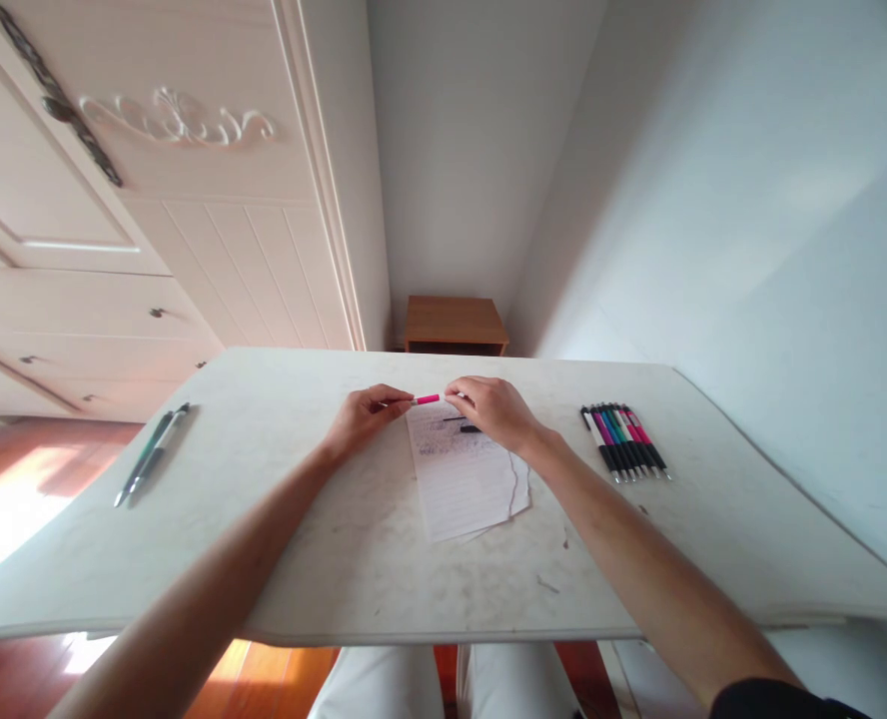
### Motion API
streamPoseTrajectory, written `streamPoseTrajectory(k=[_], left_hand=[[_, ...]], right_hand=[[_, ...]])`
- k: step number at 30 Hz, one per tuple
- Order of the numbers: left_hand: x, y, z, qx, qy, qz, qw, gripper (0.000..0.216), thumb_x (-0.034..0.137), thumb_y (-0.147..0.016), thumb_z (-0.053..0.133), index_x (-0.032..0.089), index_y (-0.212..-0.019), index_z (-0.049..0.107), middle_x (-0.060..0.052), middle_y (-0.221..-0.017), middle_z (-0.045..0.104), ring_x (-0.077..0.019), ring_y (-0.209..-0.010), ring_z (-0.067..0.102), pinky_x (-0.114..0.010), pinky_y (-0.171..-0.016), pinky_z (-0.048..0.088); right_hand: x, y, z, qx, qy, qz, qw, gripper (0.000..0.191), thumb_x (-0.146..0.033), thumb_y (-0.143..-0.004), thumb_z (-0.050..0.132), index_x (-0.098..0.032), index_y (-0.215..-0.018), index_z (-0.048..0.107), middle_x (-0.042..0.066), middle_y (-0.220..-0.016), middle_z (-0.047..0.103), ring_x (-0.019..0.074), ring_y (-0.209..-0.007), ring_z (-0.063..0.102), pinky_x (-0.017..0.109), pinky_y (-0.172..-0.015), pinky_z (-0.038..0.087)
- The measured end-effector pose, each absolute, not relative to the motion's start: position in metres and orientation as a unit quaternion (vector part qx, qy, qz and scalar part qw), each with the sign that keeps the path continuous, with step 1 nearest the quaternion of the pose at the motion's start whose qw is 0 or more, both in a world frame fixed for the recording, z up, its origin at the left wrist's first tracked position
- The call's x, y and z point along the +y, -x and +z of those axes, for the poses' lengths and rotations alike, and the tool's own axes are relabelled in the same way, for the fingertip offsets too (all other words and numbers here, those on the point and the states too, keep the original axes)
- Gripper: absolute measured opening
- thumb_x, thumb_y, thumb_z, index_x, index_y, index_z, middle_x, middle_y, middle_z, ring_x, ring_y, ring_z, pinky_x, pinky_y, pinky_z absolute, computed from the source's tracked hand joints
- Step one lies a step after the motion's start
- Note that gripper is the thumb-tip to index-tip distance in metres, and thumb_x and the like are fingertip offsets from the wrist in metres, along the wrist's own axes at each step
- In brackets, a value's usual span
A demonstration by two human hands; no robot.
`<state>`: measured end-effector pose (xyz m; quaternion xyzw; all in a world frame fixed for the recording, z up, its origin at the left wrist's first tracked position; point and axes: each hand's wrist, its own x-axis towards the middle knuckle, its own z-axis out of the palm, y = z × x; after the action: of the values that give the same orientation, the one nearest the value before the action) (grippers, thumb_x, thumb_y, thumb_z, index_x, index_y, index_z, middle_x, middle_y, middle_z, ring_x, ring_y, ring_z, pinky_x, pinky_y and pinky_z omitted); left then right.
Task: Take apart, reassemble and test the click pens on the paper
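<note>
My left hand (369, 417) pinches one end of a pink pen barrel (428, 399), held level above the top of the scribbled paper (462, 489). Just past the barrel's other end, my right hand (492, 407) has its thumb and fingers pressed together. Whatever may be between those fingertips is too small to make out. On the paper, partly covered by my right hand, lie a black pen part (469, 429) and a thin dark stick (453, 418) that looks like an ink refill.
A row of several click pens (623, 442) with coloured barrels lies on the right of the white table (301, 569). Two more pens (153, 454) lie at the left. Beyond the far edge stand a wooden cabinet (454, 320) and a pale wardrobe (264, 250); a wall borders the right.
</note>
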<state>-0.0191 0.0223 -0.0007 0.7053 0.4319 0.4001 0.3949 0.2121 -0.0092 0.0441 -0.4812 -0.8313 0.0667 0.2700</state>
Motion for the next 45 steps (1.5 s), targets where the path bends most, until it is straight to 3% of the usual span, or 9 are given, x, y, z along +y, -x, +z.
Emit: streamPoseTrajectory(k=[11,26,36,45], left_hand=[[0.022,0.019,0.001,0.475,-0.683,0.423,0.359,0.038,0.05,-0.079,0.064,0.016,-0.094,0.074,-0.008,-0.094,0.075,-0.0211,-0.082,0.067,-0.03,-0.071,0.05],[0.023,0.018,-0.002,0.477,-0.729,0.395,0.291,0.028,0.043,-0.082,0.061,0.02,-0.091,0.075,-0.006,-0.093,0.074,-0.02,-0.082,0.066,-0.03,-0.071,0.05],[0.023,0.018,-0.002,0.476,-0.732,0.394,0.286,0.03,0.045,-0.082,0.06,0.02,-0.091,0.076,-0.006,-0.093,0.074,-0.0201,-0.082,0.065,-0.03,-0.071,0.051],[0.021,0.017,0.003,0.477,-0.736,0.39,0.28,0.025,0.039,-0.082,0.061,0.02,-0.09,0.076,-0.005,-0.093,0.074,-0.0196,-0.081,0.065,-0.029,-0.07,0.049]], right_hand=[[-0.005,-0.215,0.037,-0.833,0.484,0.085,0.254,0.008,-0.017,-0.088,0.06,-0.019,-0.087,0.067,0.004,-0.094,0.067,0.0131,-0.076,0.059,0.025,-0.068,0.04],[-0.006,-0.207,0.024,-0.871,0.435,0.095,0.207,0.012,-0.02,-0.086,0.066,-0.021,-0.092,0.076,0.005,-0.087,0.06,0.0156,-0.08,0.058,0.028,-0.077,0.044],[-0.002,-0.211,0.02,-0.881,0.4,0.114,0.224,0.01,-0.014,-0.082,0.068,-0.021,-0.085,0.075,0.004,-0.087,0.058,0.0153,-0.082,0.057,0.027,-0.078,0.044],[-0.001,-0.209,0.021,-0.898,0.391,0.076,0.185,0.01,-0.015,-0.086,0.064,-0.019,-0.082,0.073,0.005,-0.084,0.06,0.0164,-0.081,0.057,0.029,-0.078,0.043]])
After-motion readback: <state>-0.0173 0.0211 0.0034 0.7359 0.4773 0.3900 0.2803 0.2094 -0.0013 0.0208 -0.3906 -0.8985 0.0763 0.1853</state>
